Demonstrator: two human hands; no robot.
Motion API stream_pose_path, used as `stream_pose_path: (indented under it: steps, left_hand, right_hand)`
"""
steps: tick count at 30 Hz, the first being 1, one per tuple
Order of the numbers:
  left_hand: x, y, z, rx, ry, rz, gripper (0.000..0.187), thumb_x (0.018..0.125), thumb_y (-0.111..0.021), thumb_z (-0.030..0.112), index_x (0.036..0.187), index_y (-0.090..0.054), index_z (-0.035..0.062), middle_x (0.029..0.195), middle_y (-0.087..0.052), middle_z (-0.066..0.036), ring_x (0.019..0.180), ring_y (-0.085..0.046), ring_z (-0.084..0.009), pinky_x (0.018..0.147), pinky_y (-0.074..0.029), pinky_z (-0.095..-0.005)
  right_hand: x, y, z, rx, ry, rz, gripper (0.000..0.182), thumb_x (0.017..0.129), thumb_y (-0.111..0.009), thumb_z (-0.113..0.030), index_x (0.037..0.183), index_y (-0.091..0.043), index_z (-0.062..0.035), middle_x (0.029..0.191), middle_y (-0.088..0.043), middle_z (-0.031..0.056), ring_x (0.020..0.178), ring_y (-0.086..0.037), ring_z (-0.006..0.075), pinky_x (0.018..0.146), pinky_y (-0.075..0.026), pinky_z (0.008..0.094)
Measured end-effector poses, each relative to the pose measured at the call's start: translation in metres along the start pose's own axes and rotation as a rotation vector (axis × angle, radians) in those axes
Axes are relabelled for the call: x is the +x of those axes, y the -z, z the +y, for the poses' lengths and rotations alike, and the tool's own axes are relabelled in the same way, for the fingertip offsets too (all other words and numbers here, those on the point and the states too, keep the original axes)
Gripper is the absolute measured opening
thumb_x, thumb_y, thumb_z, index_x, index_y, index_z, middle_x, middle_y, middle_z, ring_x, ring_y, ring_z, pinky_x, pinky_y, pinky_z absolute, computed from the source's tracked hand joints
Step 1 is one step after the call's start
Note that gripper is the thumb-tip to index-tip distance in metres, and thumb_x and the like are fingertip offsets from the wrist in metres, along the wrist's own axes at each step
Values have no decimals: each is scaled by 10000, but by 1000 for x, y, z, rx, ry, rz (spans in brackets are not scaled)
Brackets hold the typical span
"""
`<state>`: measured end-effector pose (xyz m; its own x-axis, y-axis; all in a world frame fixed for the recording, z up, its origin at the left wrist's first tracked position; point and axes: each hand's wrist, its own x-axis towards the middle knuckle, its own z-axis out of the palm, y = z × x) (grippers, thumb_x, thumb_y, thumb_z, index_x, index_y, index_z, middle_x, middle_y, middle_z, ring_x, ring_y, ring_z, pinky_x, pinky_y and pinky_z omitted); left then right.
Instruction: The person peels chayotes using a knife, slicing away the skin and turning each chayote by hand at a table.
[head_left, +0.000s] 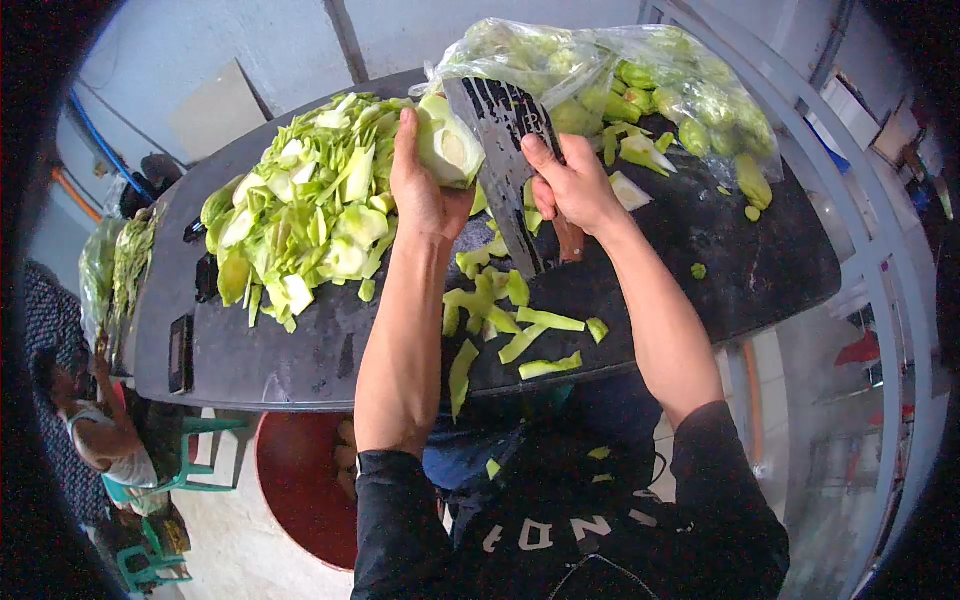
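Observation:
My left hand (428, 197) grips a pale green cut chayote (447, 140), its flat face with the seed hollow showing. In my right hand (578, 187) is a broad cleaver (495, 150), its fingers closed around the wooden handle. The dark wet blade stands just to the right of the chayote, tilted, with green bits stuck to it. Beside my left hand rises a big heap of sliced chayote (310, 200). Peel strips (500, 310) lie scattered on the black table (660, 310) below the blade.
A clear plastic bag of whole chayotes (620, 80) lies at the table's far right. A phone-like black object (181, 353) rests near the left edge. Under the table is a red tub (300, 490). A person (105, 430) sits at far left near green stools (195, 450).

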<state>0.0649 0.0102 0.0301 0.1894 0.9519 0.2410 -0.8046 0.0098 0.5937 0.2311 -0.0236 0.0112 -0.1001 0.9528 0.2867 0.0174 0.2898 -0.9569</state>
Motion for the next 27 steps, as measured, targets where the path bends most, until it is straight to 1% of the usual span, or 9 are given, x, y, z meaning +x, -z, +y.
stream_pose_path:
  steps: [8, 10, 14, 17, 19, 20, 22, 25, 27]
  left_hand:
    - [5, 8, 5, 40, -44, -9, 388, 932, -558, 437, 1157, -604, 124, 1102, -654, -48, 1034, -621, -234, 959, -458, -413]
    - [4, 8, 9, 55, 33, -7, 370, 931, -566, 420, 1139, -605, 116, 1081, -657, -43, 1004, -629, -234, 942, -468, -406]
    - [4, 4, 4, 52, 30, 23, 352, 935, -563, 412, 1127, -605, 120, 1071, -659, -42, 993, -631, -229, 930, -473, -399]
    - [0, 3, 0, 14, -10, 50, 341, 940, -560, 404, 1132, -603, 125, 1074, -657, -46, 993, -630, -225, 913, -479, -400]
    - [3, 7, 1, 59, 41, -24, 335, 943, -559, 400, 1136, -601, 130, 1080, -655, -45, 997, -629, -226, 910, -483, -411]
    - [3, 7, 0, 61, 41, -23, 335, 943, -559, 400, 1136, -601, 130, 1080, -655, -45, 997, -629, -226, 910, -483, -411]
    - [2, 5, -1, 95, -21, 6, 333, 943, -558, 397, 1135, -601, 128, 1086, -654, -44, 1000, -628, -227, 909, -486, -417]
    - [0, -2, -4, 45, -91, 46, 327, 947, -547, 394, 1130, -601, 129, 1087, -655, -42, 999, -629, -226, 910, -487, -411]
    - [-1, 0, -4, 27, -41, 25, 331, 948, -542, 397, 1135, -602, 131, 1092, -655, -41, 1001, -629, -228, 908, -488, -412]
  right_hand:
    - [0, -10, 5, 4, 54, 51, 395, 981, -543, -433, 815, -461, -84, 524, -423, -20, 417, -446, 96, 403, -387, 266]
    - [-1, -8, 3, 19, 41, 20, 439, 975, -530, -478, 809, -487, -74, 504, -439, -26, 400, -457, 91, 388, -376, 278]
    - [-1, -6, 3, -62, 100, 25, 445, 973, -529, -485, 804, -482, -77, 503, -438, -27, 396, -457, 90, 387, -378, 276]
    - [-1, -9, 4, 12, 89, 51, 454, 971, -529, -491, 785, -475, -81, 501, -438, -27, 395, -457, 88, 387, -378, 272]
    - [0, -4, 2, -26, 66, 6, 449, 971, -532, -488, 789, -483, -81, 500, -438, -27, 396, -460, 87, 386, -380, 272]
    - [-1, -4, 1, -24, 66, 6, 449, 971, -532, -488, 789, -483, -81, 500, -438, -27, 396, -460, 87, 386, -380, 272]
    - [-3, -7, -3, -50, 67, 3, 378, 983, -546, -424, 825, -461, -91, 522, -406, -26, 412, -450, 94, 397, -393, 263]
    - [-2, -14, -1, 29, 49, 27, 373, 986, -545, -415, 816, -461, -93, 519, -411, -24, 410, -448, 90, 394, -389, 258]
    - [-2, -9, -2, -1, 49, 32, 369, 982, -556, -408, 812, -460, -95, 515, -415, -27, 410, -447, 86, 395, -387, 257]
